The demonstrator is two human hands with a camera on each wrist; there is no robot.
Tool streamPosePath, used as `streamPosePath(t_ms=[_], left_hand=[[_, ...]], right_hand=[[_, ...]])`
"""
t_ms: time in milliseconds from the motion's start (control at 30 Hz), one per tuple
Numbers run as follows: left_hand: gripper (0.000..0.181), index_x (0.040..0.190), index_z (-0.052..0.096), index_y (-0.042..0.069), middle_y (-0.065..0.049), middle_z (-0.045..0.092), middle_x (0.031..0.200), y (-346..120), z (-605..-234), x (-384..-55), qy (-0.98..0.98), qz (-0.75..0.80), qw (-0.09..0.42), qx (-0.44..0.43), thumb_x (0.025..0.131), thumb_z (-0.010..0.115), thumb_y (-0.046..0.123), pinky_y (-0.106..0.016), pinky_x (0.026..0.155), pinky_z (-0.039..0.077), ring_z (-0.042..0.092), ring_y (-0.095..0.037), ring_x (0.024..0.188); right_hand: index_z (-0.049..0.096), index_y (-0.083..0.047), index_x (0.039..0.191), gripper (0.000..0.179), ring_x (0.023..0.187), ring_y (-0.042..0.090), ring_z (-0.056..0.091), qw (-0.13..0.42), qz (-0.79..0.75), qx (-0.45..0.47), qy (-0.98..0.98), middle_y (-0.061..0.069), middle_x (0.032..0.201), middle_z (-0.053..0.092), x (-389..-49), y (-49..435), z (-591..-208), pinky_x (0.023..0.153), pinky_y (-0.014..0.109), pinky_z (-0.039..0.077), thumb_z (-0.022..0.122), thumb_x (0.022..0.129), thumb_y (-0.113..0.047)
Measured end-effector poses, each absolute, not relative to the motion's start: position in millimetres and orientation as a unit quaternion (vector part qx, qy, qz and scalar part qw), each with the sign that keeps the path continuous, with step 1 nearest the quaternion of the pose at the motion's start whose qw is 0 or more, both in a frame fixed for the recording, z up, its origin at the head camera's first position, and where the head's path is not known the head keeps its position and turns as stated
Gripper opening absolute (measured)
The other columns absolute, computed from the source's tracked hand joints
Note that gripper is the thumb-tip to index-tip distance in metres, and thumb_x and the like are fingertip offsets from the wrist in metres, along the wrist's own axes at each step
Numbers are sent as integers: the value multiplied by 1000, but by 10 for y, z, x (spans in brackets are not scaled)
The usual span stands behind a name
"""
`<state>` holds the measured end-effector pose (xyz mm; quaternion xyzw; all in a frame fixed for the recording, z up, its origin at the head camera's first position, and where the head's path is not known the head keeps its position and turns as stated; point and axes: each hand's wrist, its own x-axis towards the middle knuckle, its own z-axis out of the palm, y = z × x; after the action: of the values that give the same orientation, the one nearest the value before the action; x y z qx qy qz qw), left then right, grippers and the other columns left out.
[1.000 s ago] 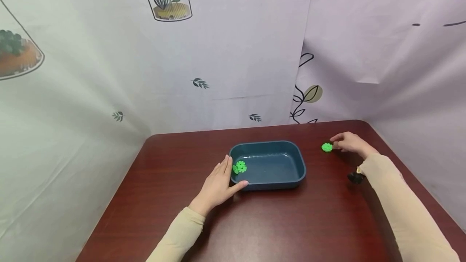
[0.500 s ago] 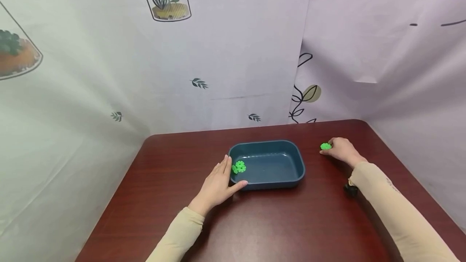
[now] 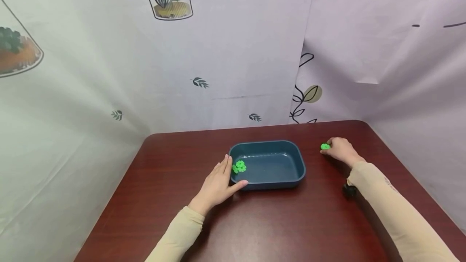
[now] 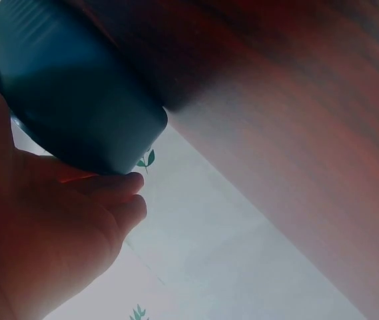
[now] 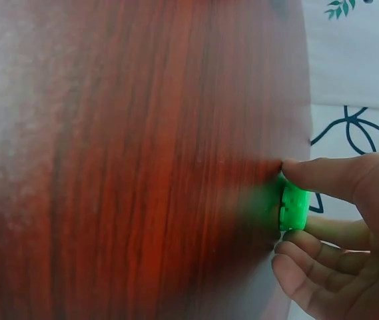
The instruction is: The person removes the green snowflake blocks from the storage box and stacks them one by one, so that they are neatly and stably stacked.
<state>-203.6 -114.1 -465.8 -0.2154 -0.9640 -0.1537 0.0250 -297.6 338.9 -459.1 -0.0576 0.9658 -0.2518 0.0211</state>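
A dark blue rectangular basin (image 3: pixel 267 185) stands mid-table. My left hand (image 3: pixel 215 187) rests along its left end, fingers straight against the rim and thumb out at the near left corner. From below, the left wrist view has that hand (image 4: pixel 56 220) beside the basin's outer wall (image 4: pixel 76 87). Inside, at the left end, lie several green snowflake discs (image 3: pixel 240 166). Right of the basin, my right hand (image 3: pixel 342 151) pinches another green snowflake disc (image 3: pixel 325 146) at the tabletop. Close up, this green piece (image 5: pixel 295 205) is between thumb and fingers and looks thick, like a small stack.
The reddish-brown wooden table (image 3: pixel 291 221) has rounded far corners. A pale printed cloth (image 3: pixel 225 51) hangs behind it and along both sides. A small black device (image 3: pixel 349 190) sits under the right wrist.
My right hand has moved a little left and closed its thumb and fingers on the green disc; over the last half second it has barely moved. The left hand and basin stay put.
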Motion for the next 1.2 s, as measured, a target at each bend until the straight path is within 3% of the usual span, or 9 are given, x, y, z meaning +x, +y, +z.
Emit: streamPosePath(t_ms=[533, 1200], left_hand=[[108, 157, 23, -4, -21, 22, 164, -1120, -4666, -2027, -963, -157, 23, -217, 91, 42, 79, -45, 121, 22, 27, -35, 149], [108, 158, 23, -3, -21, 22, 164, -1146, -4648, -2030, -964, -155, 24, -215, 91, 41, 80, -45, 121, 23, 28, -35, 149]], right_hand=[[63, 8, 93, 30, 71, 24, 51, 40, -253, -60, 965, 11, 78, 57, -2983, 3421, -4564, 60, 33, 43, 71, 89, -21], [62, 15, 106, 41, 78, 28, 56, 52, -254, -70, 963, 19, 91, 65, -3014, 3422, -4516, 68, 38, 49, 72, 86, -19]])
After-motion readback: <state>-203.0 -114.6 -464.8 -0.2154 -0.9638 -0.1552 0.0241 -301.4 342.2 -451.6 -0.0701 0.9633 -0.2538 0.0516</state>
